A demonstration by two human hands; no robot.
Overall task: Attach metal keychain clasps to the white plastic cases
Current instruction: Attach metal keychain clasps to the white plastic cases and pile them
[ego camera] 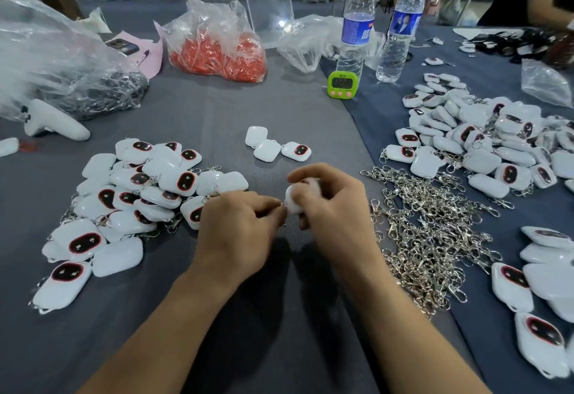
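At the middle of a grey-covered table (217,107), the right hand (332,210) curls its fingers around one white plastic case (294,201), held just above the cloth. The left hand (239,229) pinches at the case's edge; blur hides whether it grips a clasp. A heap of metal keychain clasps (428,229) lies just to the right.

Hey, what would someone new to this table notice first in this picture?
The two hands at centre front draw the eye: the right hand grips a white case while the left hand touches its edge. Next come the glittering heap of metal clasps just right of them, the mounds of white cases on the left and the orange-filled bag at the back.
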